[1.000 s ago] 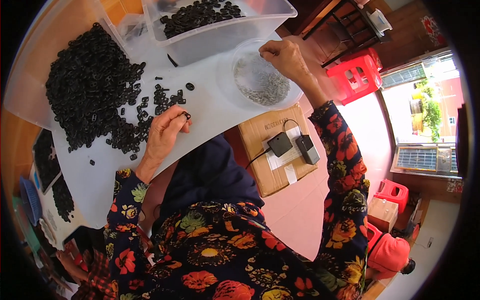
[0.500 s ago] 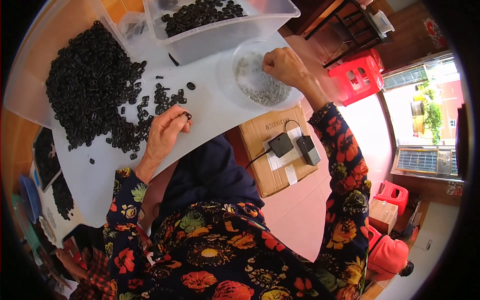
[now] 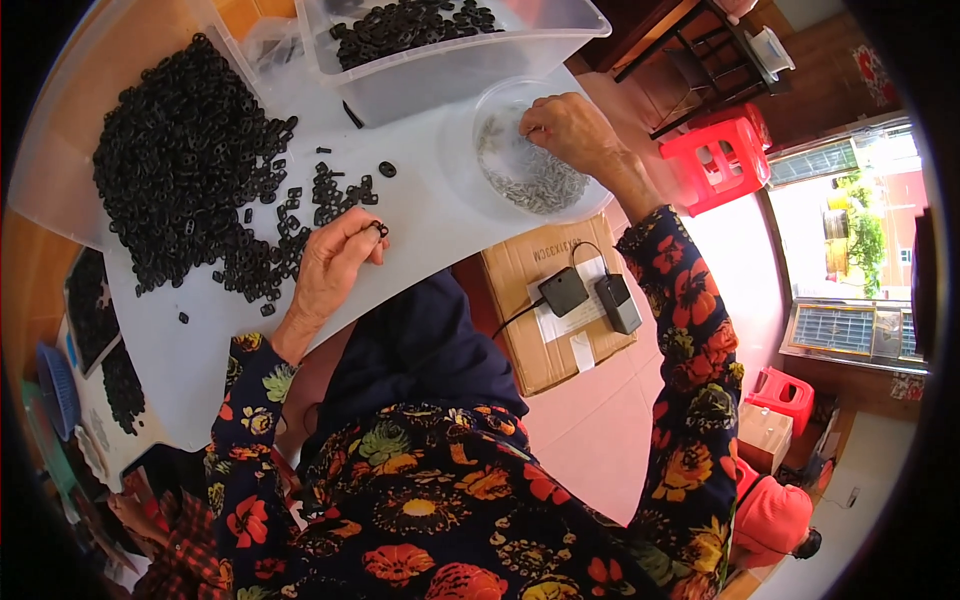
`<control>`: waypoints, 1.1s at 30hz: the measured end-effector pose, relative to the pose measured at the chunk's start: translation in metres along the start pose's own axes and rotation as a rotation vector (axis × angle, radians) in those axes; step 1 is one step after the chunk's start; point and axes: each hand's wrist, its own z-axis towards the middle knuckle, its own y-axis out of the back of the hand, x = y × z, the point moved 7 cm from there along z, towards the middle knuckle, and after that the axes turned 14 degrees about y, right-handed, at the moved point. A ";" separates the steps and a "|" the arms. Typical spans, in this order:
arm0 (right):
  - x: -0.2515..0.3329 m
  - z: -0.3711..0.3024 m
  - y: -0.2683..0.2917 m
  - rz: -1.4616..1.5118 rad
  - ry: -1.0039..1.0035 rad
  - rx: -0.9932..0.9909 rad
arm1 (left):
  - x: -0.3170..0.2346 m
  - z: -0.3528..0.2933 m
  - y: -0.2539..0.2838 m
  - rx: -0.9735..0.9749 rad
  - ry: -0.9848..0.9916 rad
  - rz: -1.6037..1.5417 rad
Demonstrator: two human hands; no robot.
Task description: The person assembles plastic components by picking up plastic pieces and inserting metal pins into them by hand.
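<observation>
Between the fingertips of my left hand (image 3: 337, 255) is a small black plastic piece with a hole (image 3: 379, 229), held just above the white table (image 3: 420, 215). My right hand (image 3: 572, 130) hovers over a round clear tub (image 3: 484, 170) of small silvery metal parts (image 3: 535, 185). Its thumb and fingers are pinched together, and I cannot make out what is between them. Left of my left hand lies a big heap of black plastic pieces (image 3: 180, 160), with looser ones (image 3: 335, 190) scattered beside it.
A clear bin (image 3: 460, 75) with more black pieces stands at the far side. Below the table edge is a cardboard box (image 3: 520, 340) carrying two black adapters (image 3: 565, 290). Red stools (image 3: 715, 160) stand to the right. Other people sit at lower left (image 3: 185, 550) and lower right (image 3: 775, 515).
My right hand has shifted very slightly at the tub, fingers still pinched. My left hand keeps its hold on the black piece. The whole view has moved a little.
</observation>
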 end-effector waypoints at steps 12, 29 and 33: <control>0.041 0.018 0.045 0.202 -0.301 -0.357 | -0.002 -0.001 0.008 -0.071 0.006 0.005; 0.139 0.030 -0.078 1.389 -0.364 -0.549 | -0.001 -0.003 0.004 -0.036 -0.063 0.076; 0.143 0.035 -0.078 1.428 -0.314 -0.582 | 0.000 -0.003 0.003 -0.045 -0.088 0.035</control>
